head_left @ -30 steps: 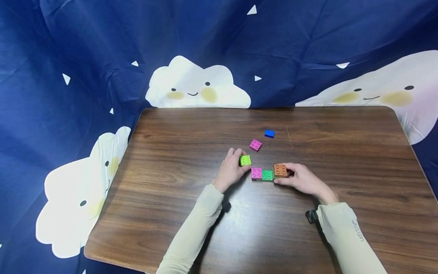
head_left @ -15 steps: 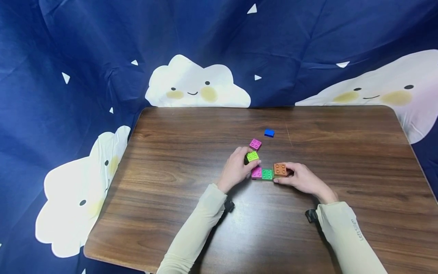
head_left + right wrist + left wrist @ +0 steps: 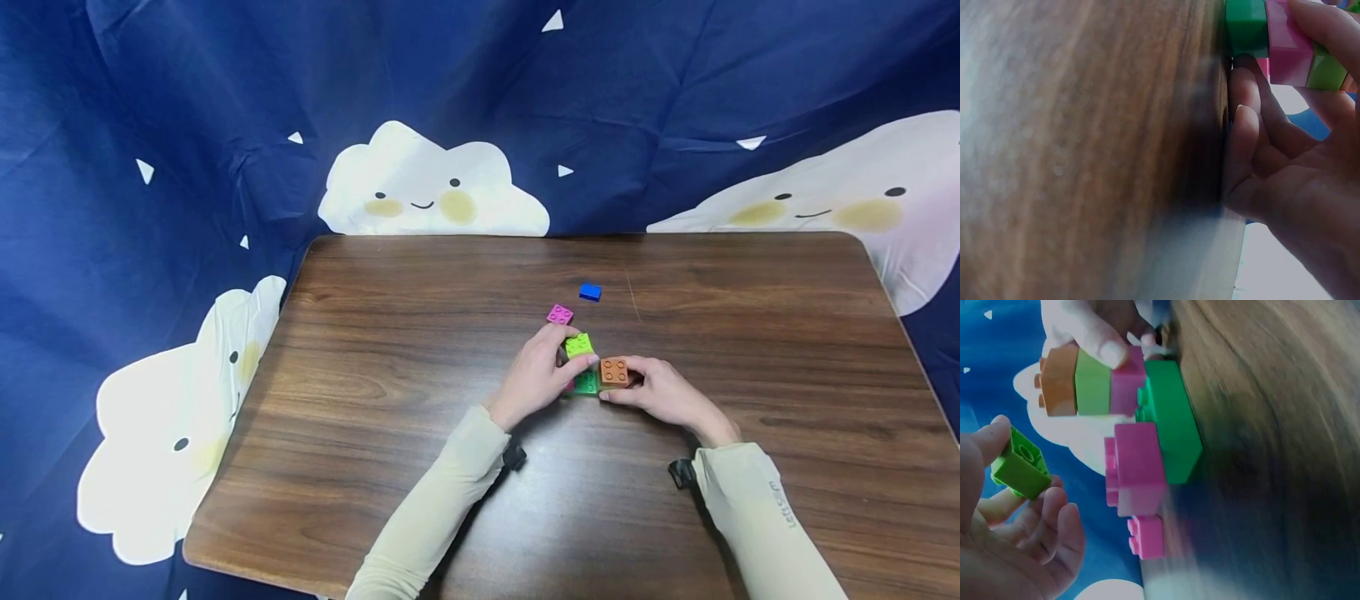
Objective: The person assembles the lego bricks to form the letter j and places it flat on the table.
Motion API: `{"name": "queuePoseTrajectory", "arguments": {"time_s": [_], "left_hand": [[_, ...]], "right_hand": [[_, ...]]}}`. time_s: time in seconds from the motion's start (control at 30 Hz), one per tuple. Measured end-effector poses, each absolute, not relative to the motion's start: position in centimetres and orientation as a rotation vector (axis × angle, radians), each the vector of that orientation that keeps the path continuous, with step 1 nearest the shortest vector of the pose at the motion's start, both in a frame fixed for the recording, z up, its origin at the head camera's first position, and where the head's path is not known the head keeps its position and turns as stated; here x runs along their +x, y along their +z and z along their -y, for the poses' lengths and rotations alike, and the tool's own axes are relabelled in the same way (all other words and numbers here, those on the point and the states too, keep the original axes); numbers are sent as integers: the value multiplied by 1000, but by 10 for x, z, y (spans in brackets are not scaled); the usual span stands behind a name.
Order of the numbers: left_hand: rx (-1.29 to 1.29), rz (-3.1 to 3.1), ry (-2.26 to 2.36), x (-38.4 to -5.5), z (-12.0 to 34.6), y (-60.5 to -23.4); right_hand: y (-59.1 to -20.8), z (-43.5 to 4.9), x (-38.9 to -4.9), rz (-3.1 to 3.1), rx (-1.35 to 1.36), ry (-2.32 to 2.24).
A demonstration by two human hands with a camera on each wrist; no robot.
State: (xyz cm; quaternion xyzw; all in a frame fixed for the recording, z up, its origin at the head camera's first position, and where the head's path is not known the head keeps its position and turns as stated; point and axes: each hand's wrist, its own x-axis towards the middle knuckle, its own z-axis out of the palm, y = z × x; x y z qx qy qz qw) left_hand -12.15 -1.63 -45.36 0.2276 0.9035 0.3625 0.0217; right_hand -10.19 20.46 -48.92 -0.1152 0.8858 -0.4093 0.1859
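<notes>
My left hand (image 3: 534,372) pinches a lime green toy brick (image 3: 579,344) between thumb and fingers, held above the bricks in the middle of the table. In the left wrist view this brick's hollow underside shows. Below it lies a long green brick (image 3: 1174,425), with a pink brick (image 3: 1138,464) on one end. On the other end stands a stack of a pink brick (image 3: 1125,390), a lime green brick (image 3: 1092,384) and an orange brick (image 3: 1060,381) on top. My right hand (image 3: 663,389) grips this stack, thumb and fingers on its opposite sides.
Behind the left hand, a loose pink brick (image 3: 559,314) lies on the brown wooden table (image 3: 405,333). Farther back is a small blue brick (image 3: 590,292). A dark blue curtain (image 3: 600,100) with white clouds hangs behind the table.
My left hand has moved to the right with the lime green brick, from beside the pink end to over the long green brick. The right hand and the stack have stayed in place.
</notes>
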Motion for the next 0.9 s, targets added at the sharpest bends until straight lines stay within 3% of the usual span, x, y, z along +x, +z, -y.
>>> {"name": "queuePoseTrajectory", "arguments": {"time_s": [0.9], "left_hand": [[934,-2839,995,-106,-10,-455]], "right_hand": [[-491,-205,-100,-2581,-415,-1200]]}}
